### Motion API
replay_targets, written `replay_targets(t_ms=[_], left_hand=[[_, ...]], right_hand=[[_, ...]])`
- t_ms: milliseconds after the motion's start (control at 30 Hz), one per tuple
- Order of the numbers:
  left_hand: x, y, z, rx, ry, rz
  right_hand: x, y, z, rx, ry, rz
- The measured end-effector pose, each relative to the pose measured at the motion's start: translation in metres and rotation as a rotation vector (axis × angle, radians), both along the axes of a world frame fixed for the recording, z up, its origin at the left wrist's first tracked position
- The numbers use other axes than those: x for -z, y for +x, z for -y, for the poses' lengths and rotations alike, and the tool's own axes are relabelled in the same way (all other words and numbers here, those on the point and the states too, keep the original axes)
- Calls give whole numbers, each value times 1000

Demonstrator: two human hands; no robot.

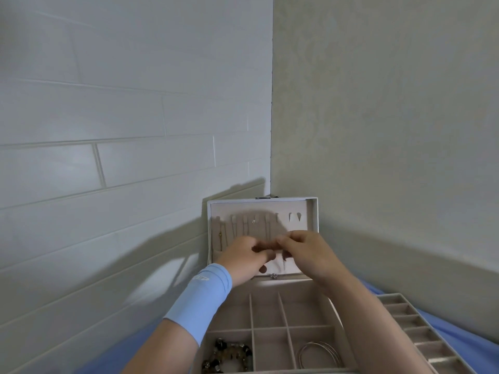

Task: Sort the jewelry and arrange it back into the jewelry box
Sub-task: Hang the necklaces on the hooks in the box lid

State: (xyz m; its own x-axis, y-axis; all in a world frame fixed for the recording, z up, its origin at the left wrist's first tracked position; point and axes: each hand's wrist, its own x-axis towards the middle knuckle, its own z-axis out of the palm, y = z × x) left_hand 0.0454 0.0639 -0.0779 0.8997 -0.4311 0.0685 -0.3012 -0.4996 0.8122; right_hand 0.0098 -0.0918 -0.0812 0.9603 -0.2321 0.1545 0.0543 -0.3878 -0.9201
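A beige jewelry box stands open with its lid upright against the wall corner. Thin chains hang from hooks inside the lid. My left hand, with a light blue wrist sleeve, and my right hand meet in front of the lid's lower half, fingers pinched together. What they pinch is too small and blurred to make out. In the box's front compartments lie a dark and amber beaded bracelet on the left and thin silver bangles on the right.
A removable tray with several narrow slots lies to the right of the box on a blue cloth. A tiled wall rises on the left and a plain wall on the right, meeting just behind the lid.
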Motion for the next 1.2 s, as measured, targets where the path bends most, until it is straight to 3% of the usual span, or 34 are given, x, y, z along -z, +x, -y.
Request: replay_targets(t_ms=[100, 200, 300, 467, 567, 667, 933, 1200], left_hand=[[1, -9, 12, 49, -151, -104], [-1, -13, 17, 47, -202, -152], [-1, -10, 15, -16, -192, -113], [-5, -7, 13, -39, -173, -28], [-7, -5, 13, -22, -163, 34], [-10, -3, 11, -4, -144, 75], [2, 6, 2, -69, 349, 268], [4, 6, 11, -23, 604, 426]], right_hand=[[-3, -2, 2, 30, -68, 89], [-4, -4, 8, 0, -12, 127], [-1, -3, 14, -10, -84, 94], [1, -7, 16, -185, -125, -135], [10, -5, 9, -250, -184, -103], [12, -1, 7, -181, -222, -51], [-10, 3, 13, -22, -314, 67], [-43, 19, 20, 55, -467, 122]])
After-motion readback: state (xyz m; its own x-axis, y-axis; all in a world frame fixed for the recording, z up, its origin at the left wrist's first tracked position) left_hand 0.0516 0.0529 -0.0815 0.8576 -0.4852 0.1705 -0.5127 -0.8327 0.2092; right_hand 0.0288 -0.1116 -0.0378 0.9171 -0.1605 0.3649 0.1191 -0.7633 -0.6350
